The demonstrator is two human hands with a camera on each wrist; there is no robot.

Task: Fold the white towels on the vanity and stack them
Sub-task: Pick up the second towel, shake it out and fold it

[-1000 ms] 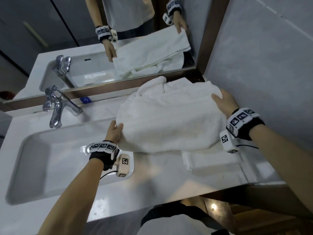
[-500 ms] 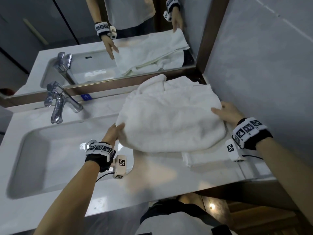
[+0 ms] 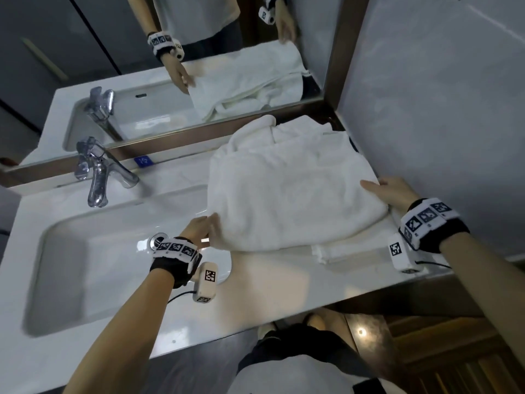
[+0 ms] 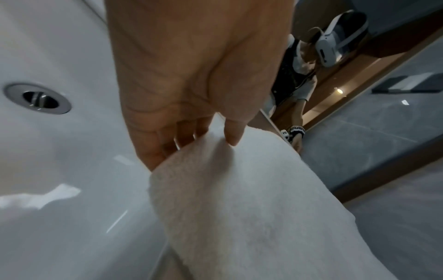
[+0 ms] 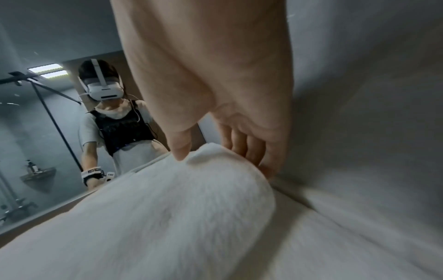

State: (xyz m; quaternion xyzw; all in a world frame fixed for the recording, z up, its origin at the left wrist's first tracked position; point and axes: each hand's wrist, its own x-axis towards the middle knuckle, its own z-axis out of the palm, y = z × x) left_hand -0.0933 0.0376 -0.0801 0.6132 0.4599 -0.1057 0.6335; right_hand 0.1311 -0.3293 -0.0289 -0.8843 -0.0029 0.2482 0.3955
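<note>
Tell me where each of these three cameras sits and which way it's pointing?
Head: worn on the head, looks down at the vanity, folded towel, sink and mirror; both forearms show.
Left wrist: looks along the left hand pinching the towel's edge over the sink.
Right wrist: looks along the right hand gripping the towel's other end, beside the wall.
Shared: all three show the towel; both wrist views catch the mirror.

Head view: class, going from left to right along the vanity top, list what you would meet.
Faucet → sink drain → left hand → folded white towel → right hand.
</note>
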